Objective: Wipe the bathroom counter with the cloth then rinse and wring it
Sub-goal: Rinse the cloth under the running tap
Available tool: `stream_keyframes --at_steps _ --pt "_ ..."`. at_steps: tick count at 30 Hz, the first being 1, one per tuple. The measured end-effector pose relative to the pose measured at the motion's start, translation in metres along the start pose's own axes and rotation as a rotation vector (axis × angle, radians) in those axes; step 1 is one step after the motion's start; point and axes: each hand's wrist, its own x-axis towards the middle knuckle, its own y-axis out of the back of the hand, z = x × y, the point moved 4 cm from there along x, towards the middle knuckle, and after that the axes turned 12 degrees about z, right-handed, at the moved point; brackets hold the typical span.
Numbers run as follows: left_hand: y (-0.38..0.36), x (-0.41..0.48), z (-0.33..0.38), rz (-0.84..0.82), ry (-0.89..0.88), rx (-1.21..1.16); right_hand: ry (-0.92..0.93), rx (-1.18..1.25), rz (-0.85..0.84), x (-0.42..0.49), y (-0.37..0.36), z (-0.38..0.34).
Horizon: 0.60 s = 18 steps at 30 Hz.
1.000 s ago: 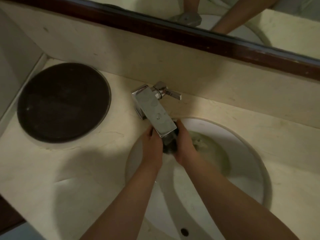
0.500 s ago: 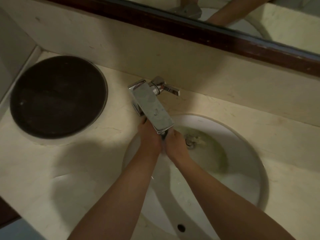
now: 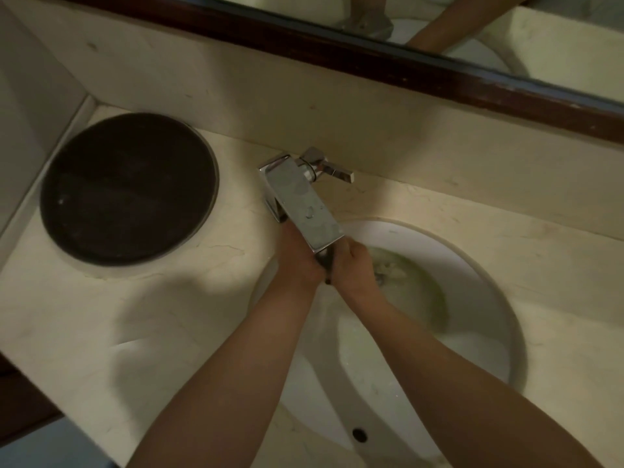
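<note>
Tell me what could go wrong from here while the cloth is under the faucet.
The left hand and right hand grip the dark cloth right under the square end of the faucet spout; lifting may knock knuckles on it.
They work near the left rim of the sink, so squeezed water may splash the counter.
Around the drain lies greenish residue; a lowered cloth could pick it up.

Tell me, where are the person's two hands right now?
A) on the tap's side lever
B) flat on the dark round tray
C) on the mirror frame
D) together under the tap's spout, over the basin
D: the left hand and the right hand meet just below the tap spout, over the basin, gripping a dark cloth between them.
</note>
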Motion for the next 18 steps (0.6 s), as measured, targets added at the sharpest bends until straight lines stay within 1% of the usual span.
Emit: stream_keyframes --at_steps 1,2,3,4,5,7,9,11,12,13,14,16,18 --pt "-0.001 0.000 -0.005 -0.018 0.039 -0.050 -0.126 0.058 0.009 0.003 -0.001 0.008" --pt "0.001 0.001 -0.007 -0.034 0.006 -0.047 -0.223 0.132 0.019 0.005 0.000 0.015" --pt "0.004 0.001 -0.010 -0.101 -0.041 -0.039 -0.326 0.207 0.027 0.005 0.002 0.022" --pt "0.010 0.002 -0.013 -0.115 -0.119 0.041 -0.423 0.328 0.057 0.006 0.005 0.031" --pt "0.014 0.001 -0.015 -0.173 -0.198 0.122 -0.493 0.424 0.080 0.007 0.008 0.040" --pt "0.026 0.002 -0.020 -0.160 -0.298 0.337 -0.480 0.486 0.127 0.009 0.013 0.047" --pt "0.030 -0.004 -0.019 -0.057 -0.378 0.476 -0.393 0.444 0.170 0.007 0.012 0.045" --pt "0.032 -0.004 -0.014 0.104 -0.423 0.515 -0.337 0.383 0.158 0.005 0.003 0.047" --pt "0.033 -0.001 -0.012 0.169 -0.423 0.515 -0.351 0.345 0.136 0.002 -0.002 0.045" --pt "0.034 0.004 -0.010 0.190 -0.396 0.512 -0.389 0.296 0.112 -0.002 -0.007 0.045" --pt "0.034 0.008 -0.009 0.180 -0.363 0.502 -0.422 0.274 0.116 -0.005 -0.009 0.044" --pt "0.032 0.011 -0.011 0.056 -0.299 0.425 -0.438 0.294 0.158 -0.008 -0.010 0.044" --pt "0.030 0.009 -0.010 -0.071 -0.258 0.277 -0.352 0.279 0.180 -0.009 -0.012 0.038"
